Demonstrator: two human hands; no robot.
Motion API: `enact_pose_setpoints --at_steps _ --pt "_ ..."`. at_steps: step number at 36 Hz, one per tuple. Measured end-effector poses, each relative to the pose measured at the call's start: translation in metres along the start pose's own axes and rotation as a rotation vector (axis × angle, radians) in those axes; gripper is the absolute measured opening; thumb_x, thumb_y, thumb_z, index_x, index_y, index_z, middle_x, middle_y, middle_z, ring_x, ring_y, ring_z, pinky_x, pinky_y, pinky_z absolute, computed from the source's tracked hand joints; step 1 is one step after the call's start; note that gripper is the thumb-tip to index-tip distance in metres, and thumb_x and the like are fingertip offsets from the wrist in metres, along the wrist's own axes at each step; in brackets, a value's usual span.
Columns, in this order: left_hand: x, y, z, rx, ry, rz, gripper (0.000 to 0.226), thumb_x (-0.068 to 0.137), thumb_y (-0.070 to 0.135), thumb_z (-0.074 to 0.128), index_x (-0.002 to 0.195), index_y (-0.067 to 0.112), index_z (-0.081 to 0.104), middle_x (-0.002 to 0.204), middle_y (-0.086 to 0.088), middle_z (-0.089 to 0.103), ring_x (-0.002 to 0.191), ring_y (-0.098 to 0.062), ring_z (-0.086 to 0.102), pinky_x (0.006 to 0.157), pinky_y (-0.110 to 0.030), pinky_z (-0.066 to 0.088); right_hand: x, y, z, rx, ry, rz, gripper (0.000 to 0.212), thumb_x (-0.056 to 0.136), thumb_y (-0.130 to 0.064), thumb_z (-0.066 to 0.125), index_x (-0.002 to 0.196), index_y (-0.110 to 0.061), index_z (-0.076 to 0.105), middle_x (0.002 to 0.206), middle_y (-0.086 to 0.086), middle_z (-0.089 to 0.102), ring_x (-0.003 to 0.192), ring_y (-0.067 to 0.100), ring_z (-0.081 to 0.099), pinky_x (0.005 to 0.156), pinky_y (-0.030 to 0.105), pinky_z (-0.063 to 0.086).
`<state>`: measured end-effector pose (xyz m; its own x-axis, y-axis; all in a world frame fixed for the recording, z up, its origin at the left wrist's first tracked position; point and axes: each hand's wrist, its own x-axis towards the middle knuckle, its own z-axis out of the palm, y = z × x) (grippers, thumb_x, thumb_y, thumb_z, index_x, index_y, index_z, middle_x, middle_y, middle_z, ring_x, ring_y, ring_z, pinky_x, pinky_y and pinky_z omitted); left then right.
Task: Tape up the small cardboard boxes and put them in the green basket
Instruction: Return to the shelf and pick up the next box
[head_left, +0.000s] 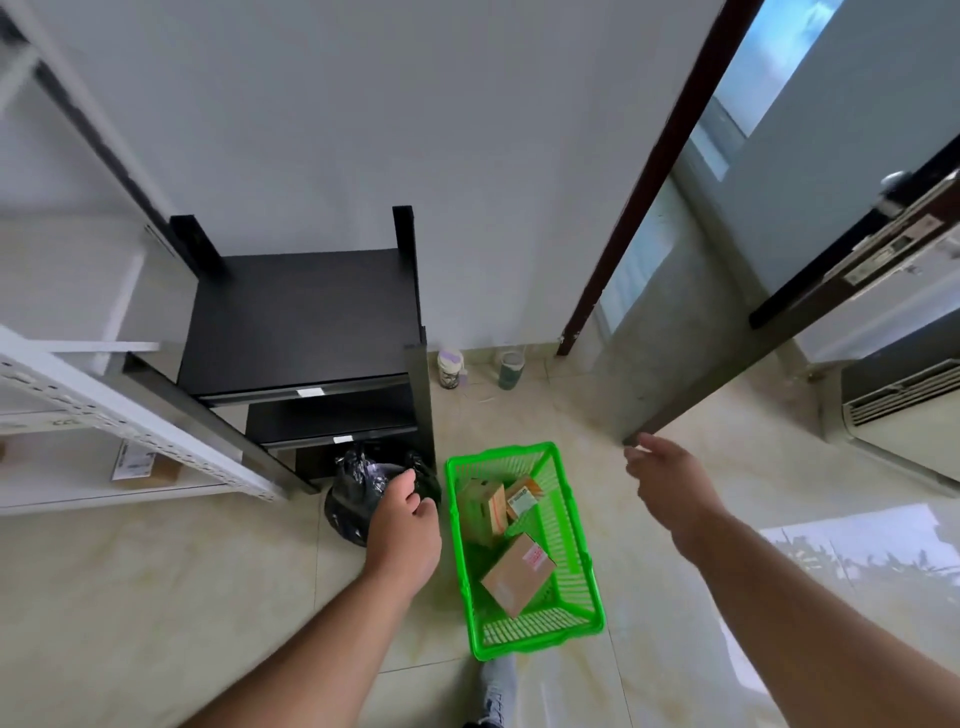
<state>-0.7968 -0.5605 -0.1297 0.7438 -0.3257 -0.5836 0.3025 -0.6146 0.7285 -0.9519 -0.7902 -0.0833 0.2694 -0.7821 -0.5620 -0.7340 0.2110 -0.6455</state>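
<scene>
The green basket (576, 561) stands on the tiled floor in front of me. Three small cardboard boxes lie inside it: one brown box (517, 574) with a red label near the front, an upright box (482, 512) at the back left, and a tilted one (523, 498) with a white label at the back right. My left hand (404, 525) hovers just left of the basket, fingers loosely curled, holding nothing. My right hand (670, 483) hangs in the air to the basket's right, fingers relaxed and empty.
A black plastic bag (358, 488) lies left of the basket, partly behind my left hand. A black shelf unit (306, 317) and a white metal rack (104, 410) stand to the left. Two cups (451, 368) sit by the wall. An open door (831, 249) is at right.
</scene>
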Motion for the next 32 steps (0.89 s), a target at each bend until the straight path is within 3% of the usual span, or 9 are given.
enact_pose_setpoints --at_steps 6,9,13,18,20,22,25,27,32 --pt "-0.014 0.032 -0.053 0.023 0.021 0.082 0.04 0.1 0.007 0.041 0.138 -0.004 0.046 0.144 -0.02 0.05 0.13 -0.032 0.05 0.103 -0.038 0.04 -0.061 -0.072 0.013 0.253 -0.038 -0.196 0.028 0.1 -0.014 0.063 0.128 -0.01 0.066 0.104 0.002 0.075 0.097 0.018 0.071 0.09 0.038 0.058" --pt "-0.022 0.046 -0.096 0.042 0.056 0.142 0.046 0.1 0.011 0.041 0.145 0.01 0.047 0.147 -0.004 0.051 0.128 -0.014 0.05 0.096 -0.022 0.036 -0.112 -0.121 0.026 0.368 -0.15 -0.341 0.018 0.102 -0.013 0.057 0.115 -0.013 0.07 0.1 0.001 0.079 0.091 0.015 0.072 0.083 0.034 0.057" --pt "-0.034 0.055 -0.162 0.018 0.097 0.173 0.04 0.094 0.007 0.038 0.129 -0.011 0.04 0.134 -0.033 0.044 0.122 -0.045 0.047 0.09 -0.049 0.047 -0.174 -0.174 0.053 0.429 -0.29 -0.498 0.02 0.104 -0.012 0.054 0.117 -0.011 0.069 0.108 0.005 0.078 0.092 0.017 0.073 0.083 0.034 0.056" --pt "-0.054 0.055 -0.255 -0.007 0.215 0.23 0.04 0.096 0.013 0.038 0.133 0.006 0.051 0.134 -0.014 0.057 0.12 -0.03 0.054 0.104 -0.046 0.043 -0.232 -0.212 0.105 0.376 -0.378 -0.597 0.02 0.104 -0.01 0.054 0.116 -0.01 0.07 0.108 0.005 0.078 0.103 0.023 0.073 0.087 0.036 0.054" --pt "-0.056 0.05 -0.284 0.009 0.263 0.277 0.022 0.092 0.013 0.037 0.099 0.015 0.058 0.101 -0.009 0.062 0.092 -0.027 0.057 0.082 -0.043 0.048 -0.25 -0.221 0.122 0.354 -0.39 -0.611 0.021 0.104 -0.01 0.054 0.117 -0.01 0.07 0.108 0.004 0.078 0.103 0.023 0.073 0.088 0.036 0.055" --pt "-0.057 0.043 -0.319 0.003 0.327 0.308 0.018 0.091 0.014 0.038 0.075 0.022 0.037 0.08 0.002 0.042 0.075 -0.018 0.042 0.067 -0.034 0.036 -0.268 -0.229 0.144 0.321 -0.402 -0.62 0.021 0.104 -0.01 0.054 0.117 -0.011 0.069 0.108 0.003 0.078 0.105 0.022 0.073 0.093 0.041 0.055" --pt "-0.064 0.03 -0.374 -0.16 0.358 0.309 0.026 0.098 0.017 0.047 0.11 0.036 0.059 0.111 0.016 0.06 0.102 -0.015 0.059 0.094 -0.032 0.049 -0.297 -0.241 0.178 0.287 -0.43 -0.64 0.021 0.104 -0.009 0.053 0.117 -0.012 0.07 0.109 0.003 0.078 0.106 0.021 0.073 0.098 0.045 0.054" --pt "-0.069 0.019 -0.407 -0.252 0.375 0.292 0.039 0.1 0.02 0.05 0.138 0.028 0.054 0.134 0.012 0.059 0.119 -0.018 0.061 0.108 -0.041 0.047 -0.315 -0.249 0.201 0.276 -0.451 -0.653 0.021 0.104 -0.009 0.054 0.116 -0.013 0.07 0.109 0.002 0.078 0.106 0.019 0.074 0.099 0.046 0.054" --pt "-0.075 -0.012 -0.482 -0.401 0.451 0.323 0.038 0.1 0.021 0.053 0.136 0.03 0.054 0.128 0.017 0.058 0.122 -0.011 0.058 0.107 -0.04 0.048 -0.36 -0.27 0.262 0.232 -0.539 -0.692 0.021 0.104 -0.011 0.054 0.118 -0.014 0.07 0.111 0.001 0.078 0.106 0.018 0.073 0.101 0.047 0.053"
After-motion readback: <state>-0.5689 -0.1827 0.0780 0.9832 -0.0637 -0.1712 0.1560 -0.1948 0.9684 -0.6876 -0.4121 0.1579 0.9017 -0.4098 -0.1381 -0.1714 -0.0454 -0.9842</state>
